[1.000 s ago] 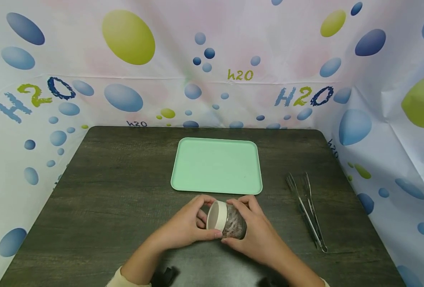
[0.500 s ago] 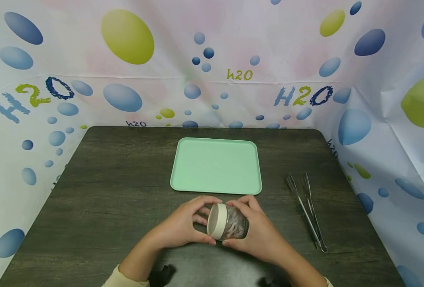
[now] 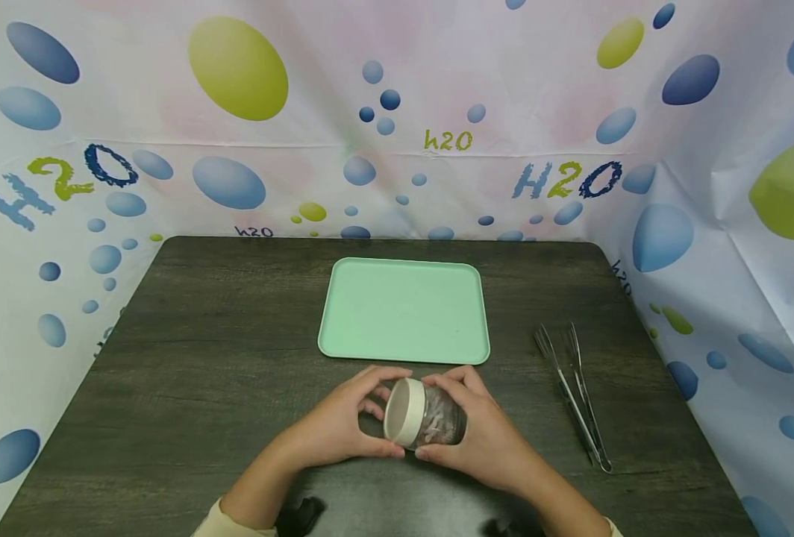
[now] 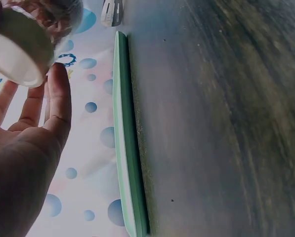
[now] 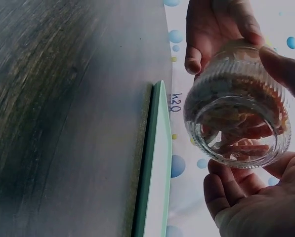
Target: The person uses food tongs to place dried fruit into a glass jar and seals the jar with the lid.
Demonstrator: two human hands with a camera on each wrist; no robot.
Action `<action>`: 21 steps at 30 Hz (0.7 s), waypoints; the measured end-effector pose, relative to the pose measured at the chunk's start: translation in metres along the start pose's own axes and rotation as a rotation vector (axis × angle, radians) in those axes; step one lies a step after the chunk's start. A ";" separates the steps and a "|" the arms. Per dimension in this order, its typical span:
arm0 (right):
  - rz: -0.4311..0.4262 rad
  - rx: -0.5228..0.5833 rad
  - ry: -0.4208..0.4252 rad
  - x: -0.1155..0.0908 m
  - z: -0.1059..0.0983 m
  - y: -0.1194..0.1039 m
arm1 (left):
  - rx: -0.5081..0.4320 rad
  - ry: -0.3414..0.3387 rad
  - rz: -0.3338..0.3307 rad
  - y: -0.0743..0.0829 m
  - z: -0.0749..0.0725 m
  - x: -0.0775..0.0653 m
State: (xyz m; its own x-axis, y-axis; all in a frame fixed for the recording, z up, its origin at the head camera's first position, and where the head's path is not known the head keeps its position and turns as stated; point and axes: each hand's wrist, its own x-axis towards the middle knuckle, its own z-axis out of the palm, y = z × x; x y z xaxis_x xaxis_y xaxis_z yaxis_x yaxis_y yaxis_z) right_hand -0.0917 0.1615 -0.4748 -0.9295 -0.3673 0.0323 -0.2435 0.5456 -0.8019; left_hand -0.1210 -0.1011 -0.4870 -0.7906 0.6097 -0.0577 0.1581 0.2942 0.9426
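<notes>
A clear ribbed glass jar [image 3: 442, 419] with a cream lid [image 3: 405, 414] is held tilted on its side above the table, lid toward the left. My right hand [image 3: 484, 440] grips the glass body, thumb below and fingers over the top. Around the lid curve the thumb and fingers of my left hand [image 3: 336, 421], their tips at its rim. Through the glass base in the right wrist view, reddish-brown pieces show inside the jar [image 5: 238, 111]. In the left wrist view the lid [image 4: 19, 54] sits over my fingertips.
Just beyond the hands lies a mint-green rectangular tray [image 3: 404, 309] with a low rim. Metal tongs [image 3: 574, 406] rest on the dark wooden table [image 3: 222, 321] to the right. A patterned backdrop [image 3: 316, 112] stands behind and at both sides.
The left thumb and fingers have loosened and shifted on the lid, the thumb moving left off its front. The jar has turned slightly; the right hand keeps its grip.
</notes>
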 end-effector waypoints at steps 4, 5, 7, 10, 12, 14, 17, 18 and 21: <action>0.026 0.091 -0.003 0.000 -0.001 0.000 | 0.008 0.016 -0.010 -0.002 0.002 0.000; 0.029 0.109 -0.003 -0.001 -0.002 0.000 | 0.012 0.016 -0.014 -0.003 0.002 0.000; 0.031 0.142 -0.004 -0.001 -0.002 0.000 | 0.018 0.015 -0.024 -0.004 0.004 0.000; 0.018 0.187 -0.010 -0.001 -0.002 0.000 | 0.011 0.021 -0.031 -0.006 0.006 0.002; 0.001 0.218 -0.014 0.000 -0.002 0.001 | -0.008 0.035 -0.029 -0.006 0.007 0.002; -0.013 0.247 -0.020 0.000 -0.001 0.001 | -0.027 0.053 -0.023 -0.005 0.008 0.003; -0.038 0.245 -0.020 0.000 -0.001 0.002 | -0.046 0.069 -0.009 -0.004 0.007 0.004; -0.039 0.233 -0.020 0.000 0.000 0.002 | -0.043 0.075 -0.006 -0.003 0.007 0.004; -0.004 0.184 -0.017 0.000 0.001 0.003 | -0.010 0.092 -0.010 -0.002 0.006 0.004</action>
State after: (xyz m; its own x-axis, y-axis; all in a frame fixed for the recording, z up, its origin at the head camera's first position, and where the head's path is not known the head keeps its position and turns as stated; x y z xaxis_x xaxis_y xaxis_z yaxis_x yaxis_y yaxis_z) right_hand -0.0924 0.1622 -0.4773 -0.9235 -0.3826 0.0265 -0.1906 0.3979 -0.8974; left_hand -0.1211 -0.0953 -0.4912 -0.8431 0.5364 -0.0369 0.1443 0.2920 0.9455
